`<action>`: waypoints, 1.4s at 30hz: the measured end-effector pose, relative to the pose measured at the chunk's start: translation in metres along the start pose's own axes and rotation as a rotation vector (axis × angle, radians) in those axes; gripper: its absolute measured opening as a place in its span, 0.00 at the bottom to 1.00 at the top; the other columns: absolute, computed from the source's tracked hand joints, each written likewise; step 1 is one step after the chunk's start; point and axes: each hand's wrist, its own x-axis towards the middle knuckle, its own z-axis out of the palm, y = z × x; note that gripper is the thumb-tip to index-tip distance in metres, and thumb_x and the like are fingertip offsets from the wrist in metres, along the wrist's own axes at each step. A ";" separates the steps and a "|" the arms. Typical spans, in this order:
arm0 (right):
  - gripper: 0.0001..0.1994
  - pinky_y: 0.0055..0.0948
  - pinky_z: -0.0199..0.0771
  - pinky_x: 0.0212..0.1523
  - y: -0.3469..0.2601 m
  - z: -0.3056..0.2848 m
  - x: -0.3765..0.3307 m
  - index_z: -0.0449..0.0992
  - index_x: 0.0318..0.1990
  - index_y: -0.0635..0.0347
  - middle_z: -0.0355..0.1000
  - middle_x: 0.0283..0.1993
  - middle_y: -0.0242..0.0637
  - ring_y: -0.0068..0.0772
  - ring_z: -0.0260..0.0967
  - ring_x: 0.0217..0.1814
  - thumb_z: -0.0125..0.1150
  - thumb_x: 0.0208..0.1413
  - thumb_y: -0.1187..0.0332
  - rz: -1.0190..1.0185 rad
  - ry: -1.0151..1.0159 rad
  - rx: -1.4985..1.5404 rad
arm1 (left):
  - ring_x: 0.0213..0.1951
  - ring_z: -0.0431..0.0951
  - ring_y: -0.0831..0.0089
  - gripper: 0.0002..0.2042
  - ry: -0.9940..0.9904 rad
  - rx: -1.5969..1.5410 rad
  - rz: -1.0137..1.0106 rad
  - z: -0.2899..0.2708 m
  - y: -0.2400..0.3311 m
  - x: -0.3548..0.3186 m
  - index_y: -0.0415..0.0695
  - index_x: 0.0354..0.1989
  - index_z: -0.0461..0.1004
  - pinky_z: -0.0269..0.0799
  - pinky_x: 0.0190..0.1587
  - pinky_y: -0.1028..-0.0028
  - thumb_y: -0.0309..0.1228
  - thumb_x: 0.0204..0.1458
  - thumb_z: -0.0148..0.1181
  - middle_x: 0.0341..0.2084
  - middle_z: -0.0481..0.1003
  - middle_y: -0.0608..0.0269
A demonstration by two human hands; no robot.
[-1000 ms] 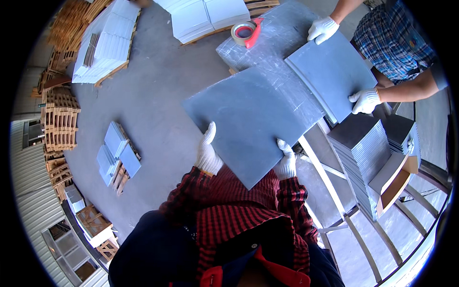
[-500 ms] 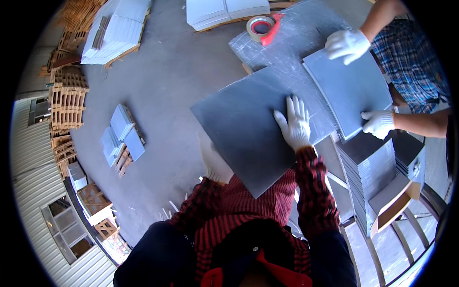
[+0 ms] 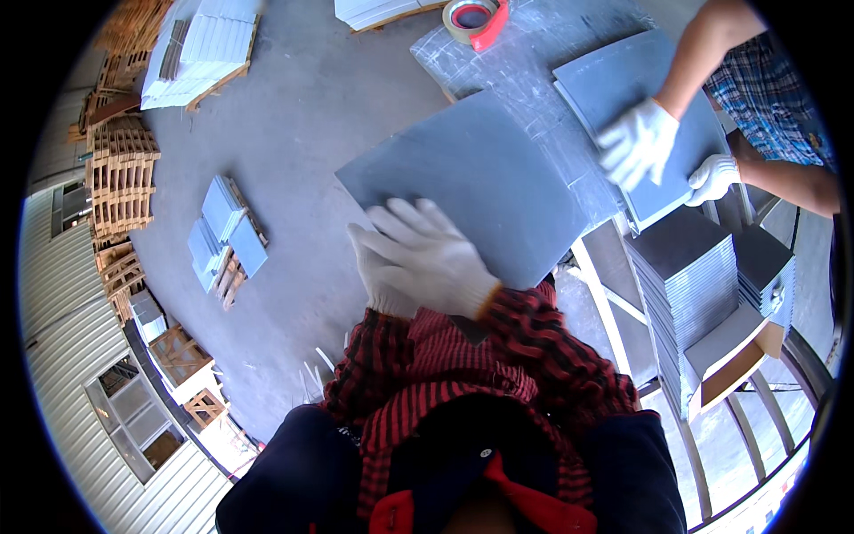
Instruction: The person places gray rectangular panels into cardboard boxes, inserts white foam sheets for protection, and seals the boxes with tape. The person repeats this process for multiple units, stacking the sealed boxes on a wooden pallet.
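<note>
A: What's the piece nearest the hands?
B: A grey panel point(image 3: 485, 178), flat and straight-edged, with a smooth, dull sheen. It lies cornerwise in front of the wearer's torso, its far right side overlapping the table point(image 3: 498, 67).
A: And the grip?
B: The right hand point(image 3: 429, 254) reaches across the panel's near left edge, fingers spread, slightly blurred. It partly covers the left hand point(image 3: 374, 283) beside that edge; I can't tell whether the left one pinches anything. Both wear white knitted gloves, below red-and-black checked sleeves point(image 3: 560, 343).
A: What's around them?
B: The tabletop is shiny and scuffed, with a round tape roll point(image 3: 469, 12) and something red beside it. A co-worker's gloved hands point(image 3: 639, 147) are at another stack of grey panels point(image 3: 614, 80). Nearer, a tall stack point(image 3: 685, 285) shows finely ridged edges next to an open brown carton point(image 3: 743, 365).
A: Further out?
B: Smooth grey floor point(image 3: 285, 160), slatted wooden pallets point(image 3: 122, 178) and a ribbed pale wall point(image 3: 62, 320).
A: Any lettering?
B: Marks along the lower right rim are too small to read.
</note>
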 end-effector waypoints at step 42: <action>0.29 0.48 0.43 0.75 0.032 -0.096 -0.007 0.66 0.65 0.63 0.56 0.73 0.54 0.56 0.47 0.78 0.45 0.67 0.50 0.231 -0.121 0.484 | 0.58 0.69 0.64 0.33 0.227 0.429 0.247 0.122 -0.022 -0.005 0.42 0.66 0.62 0.65 0.62 0.65 0.59 0.67 0.37 0.59 0.68 0.58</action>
